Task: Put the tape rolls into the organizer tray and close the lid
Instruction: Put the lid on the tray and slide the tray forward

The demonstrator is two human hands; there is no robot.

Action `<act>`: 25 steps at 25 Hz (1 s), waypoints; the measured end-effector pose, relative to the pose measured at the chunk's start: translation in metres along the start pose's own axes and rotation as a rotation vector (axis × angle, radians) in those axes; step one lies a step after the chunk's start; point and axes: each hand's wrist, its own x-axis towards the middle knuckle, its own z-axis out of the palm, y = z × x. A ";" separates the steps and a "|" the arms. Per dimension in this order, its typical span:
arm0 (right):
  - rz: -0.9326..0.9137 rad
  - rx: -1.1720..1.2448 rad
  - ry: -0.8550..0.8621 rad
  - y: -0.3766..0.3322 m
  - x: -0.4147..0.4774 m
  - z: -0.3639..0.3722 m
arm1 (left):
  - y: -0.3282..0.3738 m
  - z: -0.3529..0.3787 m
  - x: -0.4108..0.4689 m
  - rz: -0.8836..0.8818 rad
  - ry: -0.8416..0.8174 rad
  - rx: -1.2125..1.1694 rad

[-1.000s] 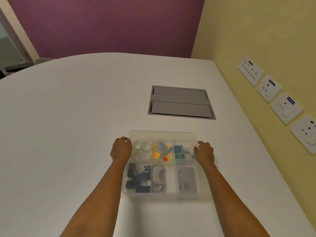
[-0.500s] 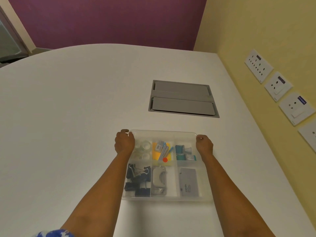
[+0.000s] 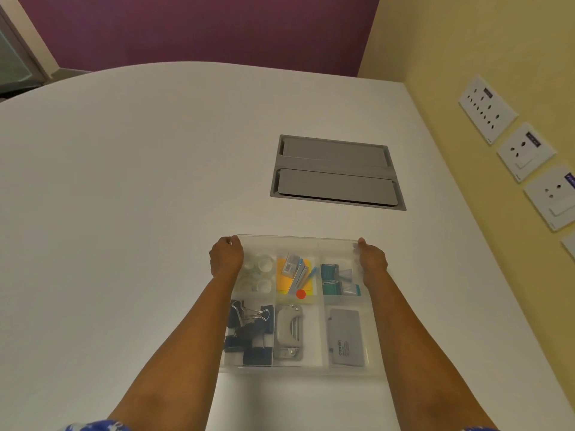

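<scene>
So both hands are gripping the far corners of the clear lid (image 3: pixel 297 241), which is sitting over the organizer tray (image 3: pixel 298 370) on the white desk (image 3: pixel 124 213). Left hand (image 3: pixel 226 256) is curling closed on the left corner, right hand (image 3: pixel 371 259) on the right. Tape rolls (image 3: pixel 259 273) are sitting in the far-left compartment, just beside the left grip.

Both hands have been slid from the middle of the organizer tray's (image 3: pixel 298 370) sides to its far corners, the left hand (image 3: pixel 226 256) and right hand (image 3: pixel 371 259) now gripping there.
</scene>
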 end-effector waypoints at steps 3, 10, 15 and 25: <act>-0.014 0.042 -0.037 0.000 0.001 0.001 | -0.001 0.001 0.001 -0.005 -0.010 -0.006; -0.057 0.047 -0.006 0.003 -0.002 0.006 | -0.001 -0.001 0.006 -0.066 -0.078 -0.048; -0.071 0.047 0.003 0.005 -0.002 0.007 | 0.004 -0.003 0.008 -0.135 -0.111 -0.061; -0.076 0.024 0.051 0.004 -0.002 0.009 | 0.018 -0.004 0.008 -0.177 -0.071 -0.035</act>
